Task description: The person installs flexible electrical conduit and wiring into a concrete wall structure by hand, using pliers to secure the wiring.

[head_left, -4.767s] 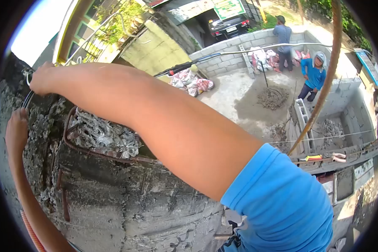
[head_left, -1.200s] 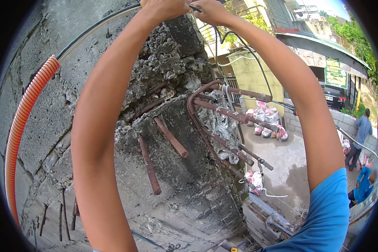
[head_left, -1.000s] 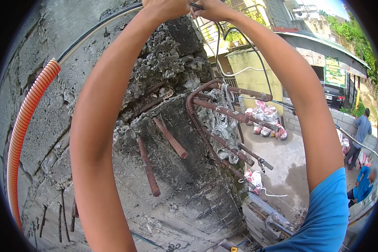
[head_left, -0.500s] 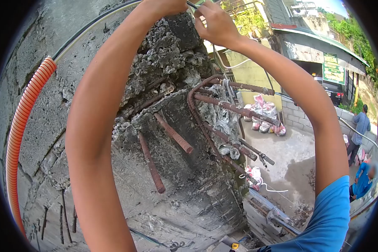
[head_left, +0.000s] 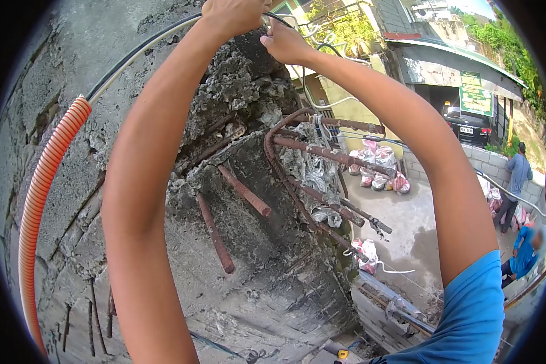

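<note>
Above the bent, rust-brown steel bar (head_left: 272, 155), the left hand (head_left: 233, 15) has its fingers curled closed around the thin black and cream cables (head_left: 141, 51) — these emerge from the ribbed orange plastic conduit (head_left: 45, 176), well left of the bar; the right hand (head_left: 287, 45), also above the bar, is half curled beside the black cable — whether it grips, I cannot tell.

I am on an outdoor building site. The concrete wall (head_left: 255, 273) is rough and broken, with rusty rebar (head_left: 321, 151) jutting from it and cables (head_left: 138, 51) leaving a conduit (head_left: 51, 176) in front of it. Beyond the wall's edge, sacks (head_left: 385, 156) sit near bare blockwork (head_left: 476, 159); farther from the wall, a car (head_left: 467, 128) stands by a building (head_left: 431, 68).
</note>
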{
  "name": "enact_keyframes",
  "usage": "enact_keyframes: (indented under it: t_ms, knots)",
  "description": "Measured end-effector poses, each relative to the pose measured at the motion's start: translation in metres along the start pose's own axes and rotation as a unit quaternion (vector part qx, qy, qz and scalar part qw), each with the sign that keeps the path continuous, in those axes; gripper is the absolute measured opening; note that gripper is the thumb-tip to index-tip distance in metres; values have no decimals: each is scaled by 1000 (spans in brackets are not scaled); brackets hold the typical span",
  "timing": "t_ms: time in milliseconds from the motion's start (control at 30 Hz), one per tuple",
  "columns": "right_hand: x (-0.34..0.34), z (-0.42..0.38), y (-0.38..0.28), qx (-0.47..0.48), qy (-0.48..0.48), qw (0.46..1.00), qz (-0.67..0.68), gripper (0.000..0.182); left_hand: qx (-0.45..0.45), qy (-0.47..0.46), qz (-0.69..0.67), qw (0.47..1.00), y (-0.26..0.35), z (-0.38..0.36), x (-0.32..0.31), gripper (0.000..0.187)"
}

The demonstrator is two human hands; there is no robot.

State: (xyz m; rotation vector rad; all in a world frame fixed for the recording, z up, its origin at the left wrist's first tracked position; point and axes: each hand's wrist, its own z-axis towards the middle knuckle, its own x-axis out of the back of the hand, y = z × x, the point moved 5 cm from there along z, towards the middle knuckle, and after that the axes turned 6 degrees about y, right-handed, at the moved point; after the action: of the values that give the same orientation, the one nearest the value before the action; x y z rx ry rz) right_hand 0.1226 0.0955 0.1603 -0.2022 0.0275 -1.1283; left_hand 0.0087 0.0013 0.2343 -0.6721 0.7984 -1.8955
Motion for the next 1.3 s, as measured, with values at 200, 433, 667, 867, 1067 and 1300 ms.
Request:
enact_keyframes:
  t_ms: [200,433,667,867,1067,1300]
  knots:
    - [9,0,9,-33,0,988,150,27,-17,-9,-2,1000,3,9,-4,18]
    - [3,-8,7,-188,-86,901,381,21,40,-44,28,998,6,3,-3,17]
    - [-4,-7,13,-187,-113,963,159,19,-21,35,16,999,10,-3,-8,18]
    - [-8,6,22,-273,-82,948,140,33,20,22,15,999,9,-2,-3,19]
    - [36,-23,-11,-117,-136,983,-39,25,2,26,36,999,1,8,-25,26]
    - [93,-80,7,-175,-207,962,25,19,14,11,23,1000,6,2,-20,29]
